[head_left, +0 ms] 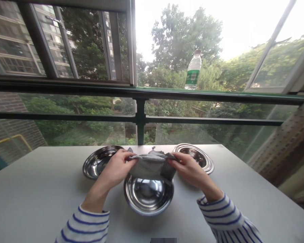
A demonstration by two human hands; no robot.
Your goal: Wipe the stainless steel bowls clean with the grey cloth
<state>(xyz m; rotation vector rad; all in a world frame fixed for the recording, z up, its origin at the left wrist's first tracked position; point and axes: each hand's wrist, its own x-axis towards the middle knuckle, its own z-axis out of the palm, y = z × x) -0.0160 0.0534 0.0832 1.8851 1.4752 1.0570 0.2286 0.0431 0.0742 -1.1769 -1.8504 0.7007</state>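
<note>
A grey cloth [150, 166] is stretched between both my hands just above the far rim of a steel bowl [148, 195] that sits on the white table [40, 192]. My left hand [118, 167] pinches the cloth's left end, fingers closed. My right hand [188, 167] pinches its right end, fingers closed too. Both sleeves are white with blue stripes. A second steel bowl [97, 163] lies behind my left hand, and a steel plate [199, 156] lies behind my right hand.
A plastic water bottle [193, 70] with a green label stands on the green railing ledge [218, 94] beyond the table. Glass panels and open windows close off the far side. A woven chair back [291, 141] is at the right.
</note>
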